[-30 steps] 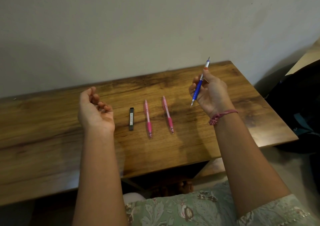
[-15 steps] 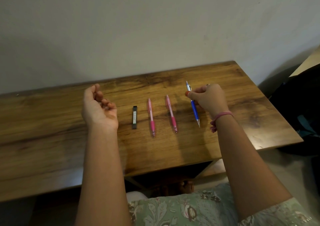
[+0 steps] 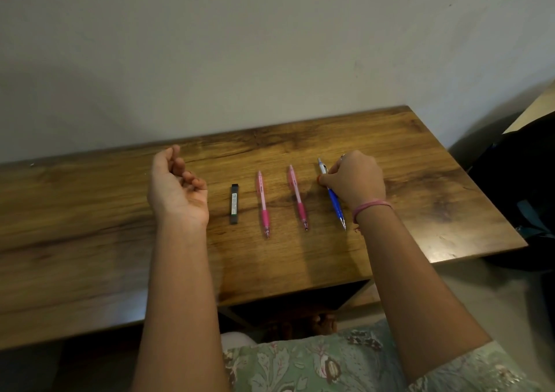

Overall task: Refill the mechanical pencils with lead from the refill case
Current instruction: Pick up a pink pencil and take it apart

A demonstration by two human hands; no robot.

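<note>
Fingers (image 3: 326,178) of our right hand (image 3: 356,181) curl around the upper barrel of the slim blue plastic mechanical pencil (image 3: 335,202), which lies on the brown wood-grain table (image 3: 420,181). Left hand (image 3: 177,190) hovers palm-up, loosely curled, holding nothing. Risk: if we let go carelessly, the pencil rolls into the nearer of two pink pencils (image 3: 297,199). Black refill case (image 3: 234,203) lies untouched. One second earlier we held the blue pencil aloft; now it is down.

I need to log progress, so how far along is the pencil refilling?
Nothing shows as refilled. The right hand holds the blue pencil, which lies on the table. The left hand is empty. The lead case and two pink pencils lie untouched.
</note>
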